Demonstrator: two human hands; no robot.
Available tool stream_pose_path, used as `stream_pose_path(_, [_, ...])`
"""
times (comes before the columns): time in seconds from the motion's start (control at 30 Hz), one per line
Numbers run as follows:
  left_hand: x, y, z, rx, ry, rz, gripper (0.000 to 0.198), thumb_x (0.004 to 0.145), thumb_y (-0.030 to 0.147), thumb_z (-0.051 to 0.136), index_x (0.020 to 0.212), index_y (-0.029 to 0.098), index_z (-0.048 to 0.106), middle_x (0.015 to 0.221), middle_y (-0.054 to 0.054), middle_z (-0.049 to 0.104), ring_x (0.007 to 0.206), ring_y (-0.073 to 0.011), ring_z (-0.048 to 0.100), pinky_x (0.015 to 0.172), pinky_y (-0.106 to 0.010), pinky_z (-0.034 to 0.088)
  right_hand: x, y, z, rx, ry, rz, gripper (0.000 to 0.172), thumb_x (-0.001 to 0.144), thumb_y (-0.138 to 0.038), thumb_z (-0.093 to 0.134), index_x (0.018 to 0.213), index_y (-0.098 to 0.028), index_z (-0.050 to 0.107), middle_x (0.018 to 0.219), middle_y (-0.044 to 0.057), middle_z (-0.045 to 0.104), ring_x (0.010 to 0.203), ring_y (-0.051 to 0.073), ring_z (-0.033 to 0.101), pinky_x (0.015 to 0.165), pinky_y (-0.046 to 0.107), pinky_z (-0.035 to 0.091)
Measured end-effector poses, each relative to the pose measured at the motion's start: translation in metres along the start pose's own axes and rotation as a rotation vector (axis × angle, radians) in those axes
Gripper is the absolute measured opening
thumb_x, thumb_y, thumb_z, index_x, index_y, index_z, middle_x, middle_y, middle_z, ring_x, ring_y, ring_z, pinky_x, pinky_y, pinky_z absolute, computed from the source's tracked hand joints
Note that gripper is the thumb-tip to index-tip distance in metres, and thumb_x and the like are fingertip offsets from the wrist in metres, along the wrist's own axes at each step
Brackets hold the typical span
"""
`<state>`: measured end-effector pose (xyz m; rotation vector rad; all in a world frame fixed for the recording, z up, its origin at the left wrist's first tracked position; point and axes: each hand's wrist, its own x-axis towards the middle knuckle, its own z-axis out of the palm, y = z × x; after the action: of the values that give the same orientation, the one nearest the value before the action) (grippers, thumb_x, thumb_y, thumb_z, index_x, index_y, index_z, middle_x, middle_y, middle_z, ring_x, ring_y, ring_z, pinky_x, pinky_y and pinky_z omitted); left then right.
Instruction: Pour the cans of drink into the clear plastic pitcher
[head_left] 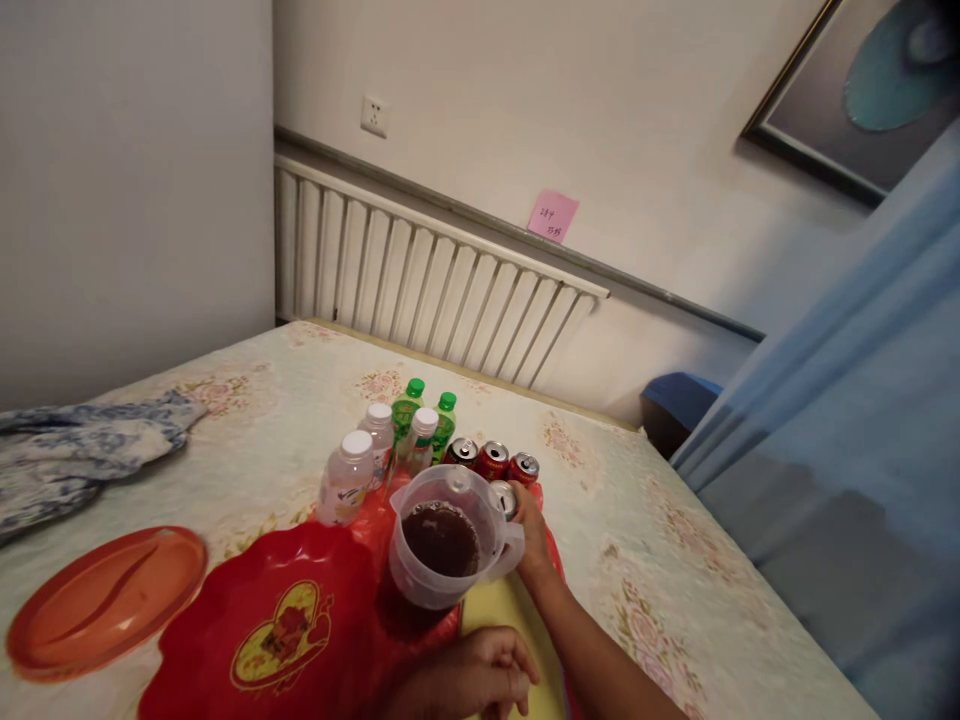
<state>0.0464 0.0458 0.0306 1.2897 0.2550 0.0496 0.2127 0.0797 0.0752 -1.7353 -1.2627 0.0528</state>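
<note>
My right hand (531, 535) reaches forward just behind the handle of a clear plastic pitcher (420, 580) that holds dark liquid. Its fingers are wrapped round a silver-topped can (503, 496). Three more red cans (493, 459) stand in a row behind it. My left hand (480, 675) rests at the bottom edge with its fingers curled and nothing showing in them, beside a yellow tray (510, 620). The pitcher stands on a red heart-shaped tray (285, 620). Several small bottles with white caps (346, 480) and green caps (409, 405) stand behind the pitcher.
An orange oval dish (105, 600) lies at the left on the floral tablecloth (645, 560). A blue-and-white cloth (67, 450) is bunched at the far left. A radiator (420, 280) runs along the wall behind, and a blue curtain (847, 450) hangs at the right.
</note>
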Motion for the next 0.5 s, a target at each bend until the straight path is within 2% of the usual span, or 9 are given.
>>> stream_pose_path(0.13, [0.002,-0.005,0.003,-0.073,0.001,0.012,0.039,0.065,0.02,0.054,0.104,0.017,0.06,0.073,0.003,0.059,0.055,-0.0092,0.051,0.054,-0.024,0.038,-0.008,-0.002,-0.032,-0.055,0.042,0.011,0.05,0.066,-0.03,0.069,0.113,-0.017,0.062,0.109,0.009,0.068,0.101,0.026,0.061,0.091,0.038,0.048])
stream_pose_path(0.23, [0.005,-0.011,0.006,-0.168,-0.001,-0.005,0.054,0.065,0.019,0.055,0.118,0.018,0.055,0.076,0.002,0.061,0.059,-0.0109,0.057,0.058,-0.026,0.043,-0.024,-0.007,-0.062,-0.084,0.036,0.043,0.058,0.062,-0.025,0.07,0.118,-0.015,0.06,0.114,0.012,0.066,0.105,0.029,0.061,0.096,0.042,0.047])
stream_pose_path(0.37, [0.002,-0.011,0.008,-0.315,-0.03,0.032,0.071,0.069,0.027,0.064,0.136,0.023,0.041,0.104,-0.005,0.063,0.074,-0.0156,0.066,0.073,-0.034,0.049,-0.057,-0.022,-0.097,-0.092,0.046,0.071,0.061,0.06,-0.02,0.069,0.12,-0.018,0.06,0.121,0.011,0.065,0.114,0.03,0.059,0.101,0.044,0.045])
stream_pose_path(0.5, [-0.005,-0.002,0.009,-0.329,-0.034,0.076,0.074,0.07,0.03,0.072,0.137,0.028,0.04,0.131,-0.011,0.051,0.096,-0.0217,0.064,0.083,-0.039,0.049,-0.089,-0.039,-0.118,-0.006,-0.038,0.154,0.063,0.06,-0.017,0.07,0.123,-0.02,0.06,0.127,0.009,0.064,0.118,0.029,0.058,0.105,0.044,0.044])
